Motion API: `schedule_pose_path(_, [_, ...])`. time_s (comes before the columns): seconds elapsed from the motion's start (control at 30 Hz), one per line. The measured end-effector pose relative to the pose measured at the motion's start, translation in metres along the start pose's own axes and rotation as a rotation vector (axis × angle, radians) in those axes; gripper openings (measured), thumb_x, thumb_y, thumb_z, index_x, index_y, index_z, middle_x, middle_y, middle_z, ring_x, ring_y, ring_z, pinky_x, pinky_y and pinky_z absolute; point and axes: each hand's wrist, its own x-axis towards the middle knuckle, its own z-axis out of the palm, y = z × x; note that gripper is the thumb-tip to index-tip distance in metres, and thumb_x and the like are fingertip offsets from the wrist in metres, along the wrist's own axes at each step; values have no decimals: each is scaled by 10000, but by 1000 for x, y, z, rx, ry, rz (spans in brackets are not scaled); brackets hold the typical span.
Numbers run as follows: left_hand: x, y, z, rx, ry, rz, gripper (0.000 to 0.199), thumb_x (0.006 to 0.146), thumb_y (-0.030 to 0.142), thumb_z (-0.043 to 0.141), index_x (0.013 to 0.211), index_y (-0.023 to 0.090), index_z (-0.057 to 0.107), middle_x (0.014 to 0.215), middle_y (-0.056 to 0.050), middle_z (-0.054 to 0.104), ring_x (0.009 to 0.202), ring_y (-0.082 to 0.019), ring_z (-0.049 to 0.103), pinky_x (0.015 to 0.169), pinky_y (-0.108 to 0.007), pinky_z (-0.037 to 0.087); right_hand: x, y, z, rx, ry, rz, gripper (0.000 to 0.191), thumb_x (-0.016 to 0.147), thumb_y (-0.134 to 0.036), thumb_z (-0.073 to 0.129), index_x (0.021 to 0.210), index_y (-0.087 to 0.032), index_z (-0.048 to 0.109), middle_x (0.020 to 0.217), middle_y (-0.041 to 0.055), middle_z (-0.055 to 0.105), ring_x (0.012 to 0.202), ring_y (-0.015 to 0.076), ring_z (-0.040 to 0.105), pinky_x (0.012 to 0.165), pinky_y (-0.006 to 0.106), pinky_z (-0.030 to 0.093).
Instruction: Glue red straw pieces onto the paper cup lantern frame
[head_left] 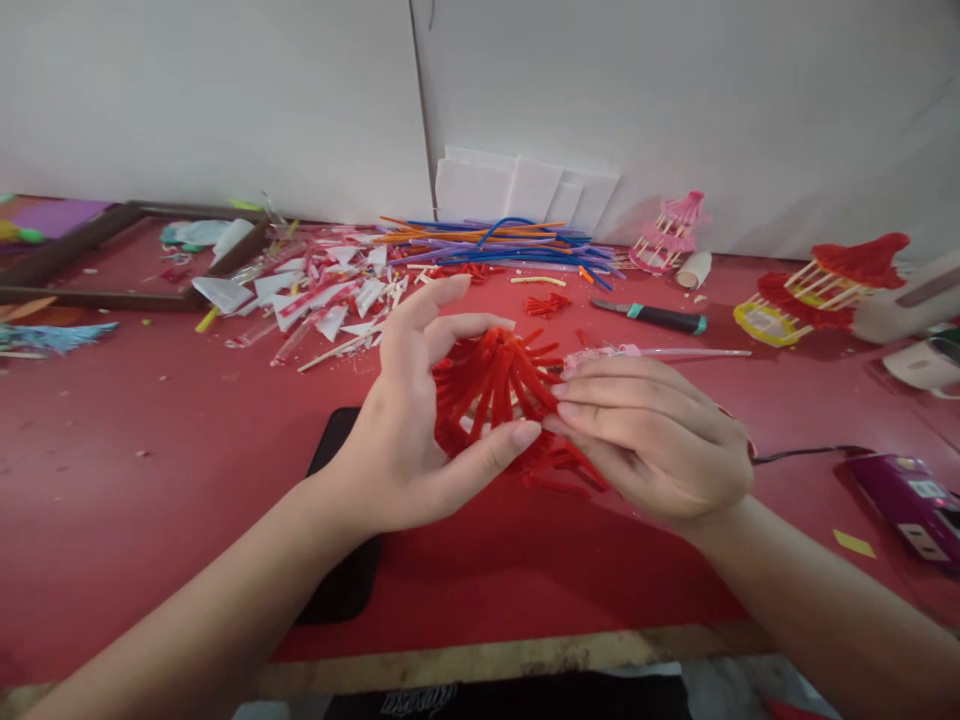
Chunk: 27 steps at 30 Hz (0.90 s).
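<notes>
A red pipe-cleaner roof, its strips fanning down from a peak, is held above the red table in the middle of the head view. My left hand curves around its left side, with the forefinger at the peak and the thumb across the front. At the roof's right edge, the fingers of my right hand are pinched together on the strip ends. Those fingertips hide part of that edge. Short red pipe-cleaner pieces lie just beyond the roof. A black phone lies partly under my left wrist.
Blue, orange and purple pipe cleaners lie at the back near white plastic scraps. To the right are a cutter knife, a pink pagoda, a red pagoda and a purple power strip. A brown frame lies left.
</notes>
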Motion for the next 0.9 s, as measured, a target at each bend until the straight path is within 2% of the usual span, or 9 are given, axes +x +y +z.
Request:
schedule_pose_path(0.07, [4,5,-4,46,15,-52,548,976,353,695,1461,276,453,1557,-176,464,1363,-355,625,1176,-574,546,0,0,1,-8,-7,-5,116,897,-101,809,939,-200,765,960,44,839,948,232,806,867,421,722])
schedule_pose_path(0.17, [11,11,-9,137,28,-145,323,983,302,656,1300,252,619,1419,-130,645,1307,-328,681,1116,-507,604,-2,1,3,-30,4,-6,94,915,-135,803,946,-218,773,949,33,833,930,225,790,830,421,710])
schedule_pose_path(0.3, [17,15,-11,105,-1,-235,295,968,267,647,1262,275,640,1223,-52,783,1140,-266,777,971,-399,677,-7,3,3,-52,-20,3,87,920,-145,800,977,-203,770,984,46,830,960,225,772,859,419,680])
schedule_pose_path(0.4, [18,17,-8,85,2,-262,304,956,278,647,1260,268,627,1203,-56,799,1140,-275,785,950,-391,682,-9,5,2,-46,-40,5,86,940,-136,773,998,-198,763,1004,51,827,987,222,760,886,412,661])
schedule_pose_path(0.5, [18,20,-4,57,23,-307,394,963,302,644,1345,261,554,1216,-64,800,1128,-282,792,945,-414,684,-10,5,2,-64,-61,-12,87,967,-137,737,1014,-206,757,1011,44,828,993,214,756,897,404,659])
schedule_pose_path(0.6, [19,24,1,41,34,-353,476,965,311,651,1409,237,496,1195,-67,810,1058,-268,809,862,-385,696,-9,5,2,-102,-72,-41,93,972,-131,722,1007,-211,753,1006,42,827,995,217,758,895,402,662])
schedule_pose_path(0.7, [21,27,3,54,65,-364,489,949,309,674,1401,226,509,1184,-60,818,1023,-257,816,790,-348,694,-8,5,3,-126,-59,-58,101,981,-136,712,991,-229,748,998,32,822,983,216,758,883,396,661])
schedule_pose_path(0.77, [23,27,4,64,74,-364,453,941,302,683,1365,236,541,1160,-44,827,1004,-250,821,761,-338,691,-8,5,5,-131,-47,-61,109,985,-140,705,988,-240,748,993,26,819,978,217,758,873,396,662])
schedule_pose_path(0.9, [26,25,2,100,35,-317,231,952,306,654,1175,249,640,1085,-33,838,966,-249,827,792,-353,693,-11,7,7,-125,-37,-63,108,977,-137,712,1003,-235,750,992,31,812,987,224,754,871,404,662])
